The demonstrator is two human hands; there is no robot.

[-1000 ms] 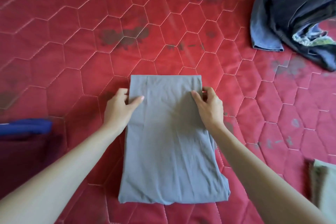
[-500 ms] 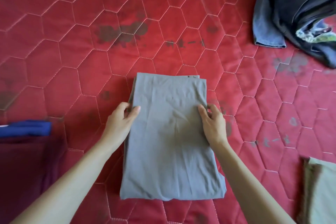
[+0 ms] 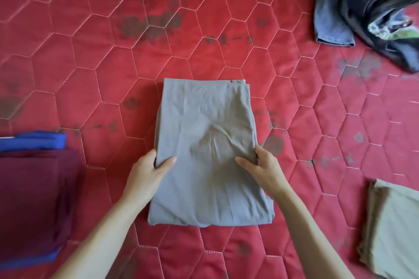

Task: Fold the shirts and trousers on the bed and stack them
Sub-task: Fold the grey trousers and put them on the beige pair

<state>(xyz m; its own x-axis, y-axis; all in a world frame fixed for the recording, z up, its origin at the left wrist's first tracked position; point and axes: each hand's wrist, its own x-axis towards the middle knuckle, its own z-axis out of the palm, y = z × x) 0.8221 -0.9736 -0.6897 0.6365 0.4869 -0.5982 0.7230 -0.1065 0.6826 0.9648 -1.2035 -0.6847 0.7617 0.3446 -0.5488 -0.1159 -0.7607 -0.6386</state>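
My left hand point(image 3: 148, 171) and right hand point(image 3: 263, 165) grip the nearly folded grey garment point(image 3: 208, 154); folded stacks point(image 3: 34, 188) sit beside, dark clothes point(image 3: 367, 7) remain unfolded.

One folded grey garment point(image 3: 208, 154); two folded stacks point(image 3: 34, 199) point(image 3: 394, 233); one unfolded heap point(image 3: 371, 7); two hands point(image 3: 147, 174) point(image 3: 265, 170).
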